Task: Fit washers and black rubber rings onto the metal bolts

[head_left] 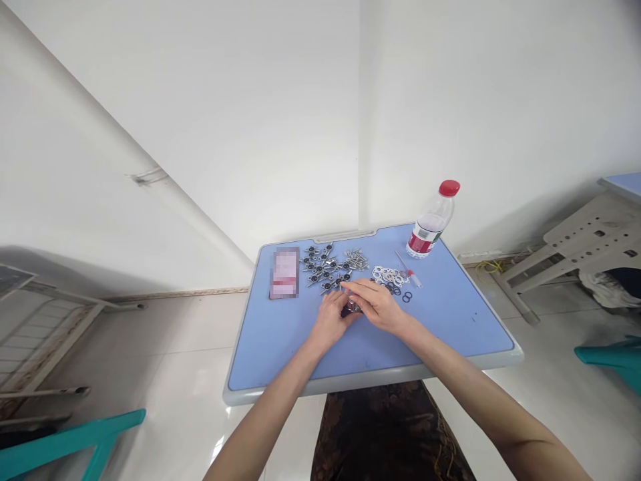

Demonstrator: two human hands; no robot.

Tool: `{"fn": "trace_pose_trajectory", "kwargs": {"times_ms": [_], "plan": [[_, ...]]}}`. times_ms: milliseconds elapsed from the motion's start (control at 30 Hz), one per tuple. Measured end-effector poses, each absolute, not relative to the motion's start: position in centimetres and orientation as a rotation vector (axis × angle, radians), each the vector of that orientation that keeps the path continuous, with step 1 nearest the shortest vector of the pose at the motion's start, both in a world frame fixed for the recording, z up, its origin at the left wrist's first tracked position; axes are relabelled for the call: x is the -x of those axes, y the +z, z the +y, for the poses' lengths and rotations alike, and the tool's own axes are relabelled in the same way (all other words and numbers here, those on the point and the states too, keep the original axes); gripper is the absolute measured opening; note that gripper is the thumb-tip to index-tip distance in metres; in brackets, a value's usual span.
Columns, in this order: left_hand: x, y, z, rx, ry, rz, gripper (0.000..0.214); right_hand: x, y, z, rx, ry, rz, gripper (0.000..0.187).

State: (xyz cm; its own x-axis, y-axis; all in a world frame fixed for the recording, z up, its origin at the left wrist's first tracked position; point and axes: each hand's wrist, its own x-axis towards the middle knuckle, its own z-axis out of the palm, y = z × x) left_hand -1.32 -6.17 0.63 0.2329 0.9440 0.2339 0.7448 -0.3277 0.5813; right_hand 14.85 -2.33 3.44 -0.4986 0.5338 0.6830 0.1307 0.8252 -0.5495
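Note:
Both my hands meet near the middle of the blue tabletop, around a small shiny metal part that they mostly hide. My left hand is closed on the part from the left. Over its top and right side curls my right hand, fingers bent against it. Just beyond my hands lies a group of small metal pieces with black round centres. Beside these is a pile of silver screws. White flat gaskets and black rings lie right of my right hand.
A screwdriver with a clear handle lies at the right of the blue table. Behind it stands a bottle with a red cap. A phone with a blurred screen lies at the left. Teal stools flank the table.

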Motion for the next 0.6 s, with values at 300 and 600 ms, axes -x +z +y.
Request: {"fn": "trace_pose_trajectory", "kwargs": {"times_ms": [300,600], "plan": [[1.28,0.85,-6.29,-2.135,0.812,1.549,0.014,-14.85,3.55,-2.31,0.522,0.481,-2.024,0.022],[1.24,0.85,-6.37,-2.15,0.809,1.557,0.016,-14.87,3.36,-2.29,0.545,0.505,-2.024,0.025]]}}
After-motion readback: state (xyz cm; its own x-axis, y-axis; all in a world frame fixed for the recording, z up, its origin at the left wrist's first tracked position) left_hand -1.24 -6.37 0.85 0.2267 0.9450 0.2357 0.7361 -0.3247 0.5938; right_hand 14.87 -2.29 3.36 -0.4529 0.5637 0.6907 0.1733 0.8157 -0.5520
